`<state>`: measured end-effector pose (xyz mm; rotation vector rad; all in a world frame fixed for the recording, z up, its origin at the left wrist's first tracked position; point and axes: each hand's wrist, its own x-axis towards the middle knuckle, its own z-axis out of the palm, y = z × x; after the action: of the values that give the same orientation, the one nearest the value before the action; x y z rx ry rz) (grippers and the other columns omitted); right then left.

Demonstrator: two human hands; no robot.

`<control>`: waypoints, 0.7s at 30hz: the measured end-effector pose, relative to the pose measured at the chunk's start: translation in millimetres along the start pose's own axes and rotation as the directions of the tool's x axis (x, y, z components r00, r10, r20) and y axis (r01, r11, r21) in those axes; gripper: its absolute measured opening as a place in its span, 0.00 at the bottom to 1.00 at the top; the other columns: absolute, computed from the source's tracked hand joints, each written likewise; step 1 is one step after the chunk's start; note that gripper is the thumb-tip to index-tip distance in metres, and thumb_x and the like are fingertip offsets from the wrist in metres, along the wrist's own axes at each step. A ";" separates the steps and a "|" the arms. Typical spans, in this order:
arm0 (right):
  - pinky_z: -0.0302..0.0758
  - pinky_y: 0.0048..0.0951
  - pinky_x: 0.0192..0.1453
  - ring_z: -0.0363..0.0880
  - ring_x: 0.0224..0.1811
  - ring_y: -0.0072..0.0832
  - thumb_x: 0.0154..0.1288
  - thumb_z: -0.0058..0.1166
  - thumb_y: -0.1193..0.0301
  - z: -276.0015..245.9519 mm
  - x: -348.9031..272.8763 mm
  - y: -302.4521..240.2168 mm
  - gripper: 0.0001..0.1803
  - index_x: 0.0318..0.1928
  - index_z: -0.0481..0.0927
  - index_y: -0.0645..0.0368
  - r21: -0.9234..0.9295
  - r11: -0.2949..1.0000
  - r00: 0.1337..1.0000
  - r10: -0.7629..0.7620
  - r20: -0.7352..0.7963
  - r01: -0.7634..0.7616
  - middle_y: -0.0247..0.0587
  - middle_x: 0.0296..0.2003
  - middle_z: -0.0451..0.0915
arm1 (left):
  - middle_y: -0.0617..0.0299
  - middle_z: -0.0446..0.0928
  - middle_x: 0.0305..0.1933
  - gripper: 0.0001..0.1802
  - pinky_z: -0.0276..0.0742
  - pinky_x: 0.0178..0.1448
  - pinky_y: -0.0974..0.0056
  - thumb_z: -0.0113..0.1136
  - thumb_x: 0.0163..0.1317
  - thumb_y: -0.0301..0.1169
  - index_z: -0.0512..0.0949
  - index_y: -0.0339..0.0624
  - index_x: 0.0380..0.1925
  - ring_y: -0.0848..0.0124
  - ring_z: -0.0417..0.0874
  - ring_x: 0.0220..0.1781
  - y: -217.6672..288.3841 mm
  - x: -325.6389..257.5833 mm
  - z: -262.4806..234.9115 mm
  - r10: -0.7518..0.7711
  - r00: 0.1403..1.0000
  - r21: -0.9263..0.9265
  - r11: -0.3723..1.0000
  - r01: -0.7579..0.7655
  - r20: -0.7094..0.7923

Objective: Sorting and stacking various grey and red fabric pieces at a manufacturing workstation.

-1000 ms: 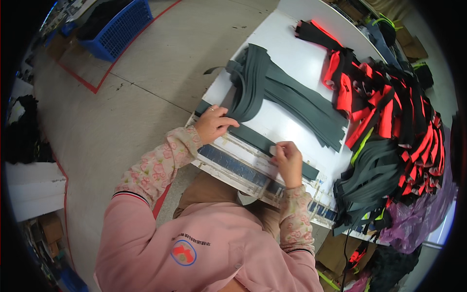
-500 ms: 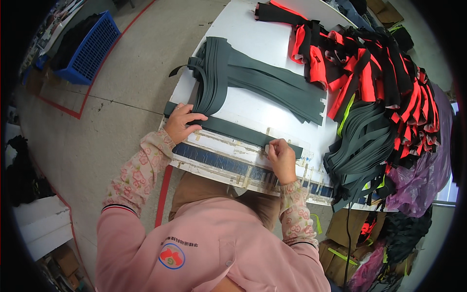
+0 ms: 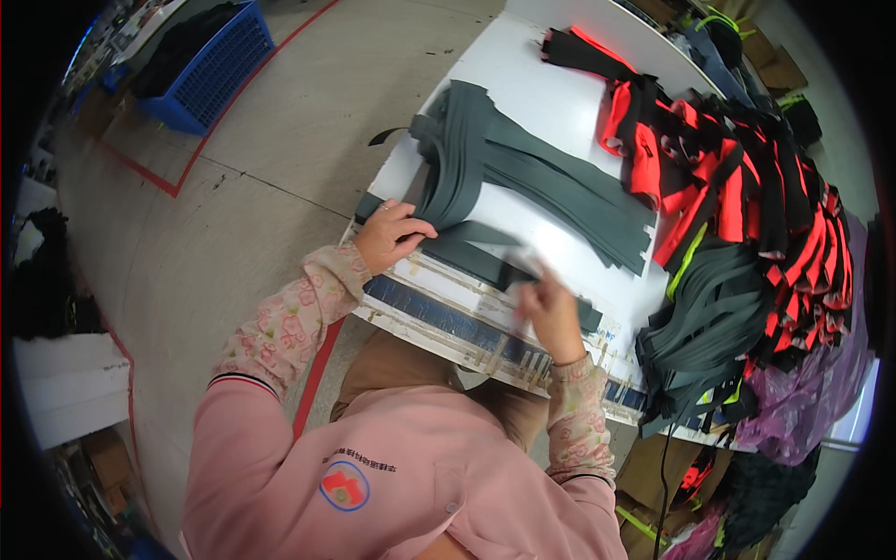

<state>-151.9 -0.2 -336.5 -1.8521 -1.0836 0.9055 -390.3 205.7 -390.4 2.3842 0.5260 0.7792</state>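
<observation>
Two hands busy at the near edge of the white worktable (image 3: 518,65), and the change is mostly in the right one. Half a second ago the right hand (image 3: 557,322) was pinching a small pale thing over the dark grey flat strip (image 3: 467,261), nice and sharp; now it's a smear, fingers curled, and honestly I can't tell if it's gripping anything. Also new: a raised grey band (image 3: 481,231) bowing up off the worktable just behind the flat strip, between the hands (same piece or another one, can't say). Left hand (image 3: 385,241) hasn't really budged, bent fingertips resting on the strip toward the worktable's left edge, not clenched round anything I can make out. So my read is the left one's steadying while the right does the quick bit, and the strip lies along the worktable's near edge. Farther back on the worktable the grey strip bundle (image 3: 560,191) looks untouched, same for the red-and-black straps (image 3: 646,173) on the worktable's right side
</observation>
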 end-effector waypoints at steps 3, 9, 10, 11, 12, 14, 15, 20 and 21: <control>0.74 0.26 0.26 0.78 0.20 0.22 0.69 0.53 0.75 16.9 20.3 -29.5 0.26 0.67 0.67 0.56 -0.125 0.977 0.931 -0.206 -0.301 0.176 0.39 0.20 0.80 | 0.58 0.73 0.36 0.10 0.69 0.47 0.57 0.63 0.55 0.22 0.79 0.46 0.37 0.56 0.72 0.40 -0.9 -2.7 -1.6 -0.014 1.000 0.001 1.000 0.014 -0.023; 0.74 0.34 0.28 0.80 0.20 0.36 0.66 0.57 0.73 106.3 47.2 -12.3 0.07 0.41 0.76 0.61 0.047 0.973 0.973 -0.225 -0.050 0.228 0.46 0.20 0.79 | 0.58 0.74 0.37 0.13 0.69 0.47 0.55 0.62 0.53 0.21 0.73 0.44 0.39 0.54 0.73 0.39 -3.4 -2.6 0.7 0.004 0.998 -0.028 1.000 -0.005 -0.062; 0.74 0.34 0.28 0.80 0.20 0.36 0.66 0.57 0.73 112.9 51.4 -12.4 0.07 0.41 0.76 0.61 0.047 0.972 0.973 -0.226 -0.046 0.228 0.46 0.20 0.79 | 0.59 0.75 0.38 0.13 0.70 0.48 0.55 0.62 0.53 0.22 0.73 0.44 0.38 0.54 0.74 0.41 -2.7 -2.3 1.4 -0.016 0.998 -0.040 0.999 0.013 -0.064; 0.75 0.34 0.28 0.80 0.20 0.37 0.66 0.57 0.73 118.0 55.4 -12.0 0.06 0.40 0.76 0.62 0.050 0.978 0.978 -0.200 -0.055 0.203 0.47 0.21 0.80 | 0.60 0.76 0.39 0.12 0.71 0.49 0.55 0.62 0.53 0.22 0.73 0.45 0.37 0.54 0.74 0.42 -2.0 -1.8 2.4 -0.035 0.997 -0.052 0.998 0.032 -0.064; 0.75 0.35 0.29 0.81 0.21 0.38 0.66 0.57 0.73 123.6 59.1 -12.2 0.06 0.39 0.77 0.62 0.055 0.982 0.983 -0.175 -0.061 0.178 0.47 0.21 0.80 | 0.60 0.76 0.39 0.12 0.71 0.49 0.55 0.62 0.53 0.22 0.73 0.45 0.37 0.54 0.74 0.42 -2.4 -1.8 1.8 -0.040 0.997 -0.049 0.998 0.037 -0.067; 0.75 0.36 0.28 0.81 0.21 0.40 0.64 0.58 0.73 131.8 62.6 -11.0 0.06 0.37 0.77 0.63 0.063 0.975 0.974 -0.207 -0.093 0.213 0.47 0.21 0.81 | 0.59 0.76 0.39 0.12 0.71 0.50 0.55 0.62 0.53 0.22 0.73 0.45 0.37 0.54 0.74 0.42 -3.4 -1.3 1.2 -0.031 0.998 -0.064 0.998 0.027 -0.053; 0.75 0.35 0.28 0.82 0.22 0.40 0.64 0.58 0.73 134.2 63.7 -11.4 0.06 0.37 0.78 0.63 0.022 0.974 0.970 -0.222 -0.101 0.225 0.47 0.21 0.81 | 0.59 0.76 0.39 0.12 0.71 0.50 0.55 0.62 0.53 0.22 0.73 0.45 0.37 0.54 0.74 0.42 -4.2 -1.8 1.0 -0.034 0.998 -0.063 0.998 0.031 -0.055; 0.76 0.34 0.29 0.82 0.23 0.41 0.62 0.58 0.74 136.0 65.1 -12.4 0.05 0.37 0.78 0.62 -0.117 0.954 0.950 -0.289 -0.117 0.275 0.47 0.23 0.82 | 0.59 0.76 0.37 0.11 0.71 0.49 0.55 0.61 0.53 0.22 0.73 0.45 0.36 0.54 0.74 0.41 -3.0 -1.1 1.2 -0.024 0.998 -0.034 0.999 0.021 -0.063; 0.76 0.32 0.28 0.83 0.23 0.38 0.63 0.57 0.74 133.5 64.9 -14.1 0.05 0.37 0.78 0.63 -0.124 0.961 0.967 -0.254 -0.036 0.248 0.46 0.24 0.82 | 0.59 0.76 0.37 0.11 0.71 0.49 0.55 0.61 0.53 0.22 0.73 0.45 0.36 0.54 0.74 0.41 -3.5 -2.0 1.1 -0.024 0.998 -0.035 0.999 0.022 -0.061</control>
<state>-246.8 99.5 -393.7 -1.7716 -1.3293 0.6542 -391.7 206.9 -394.1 2.3254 0.5599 0.8471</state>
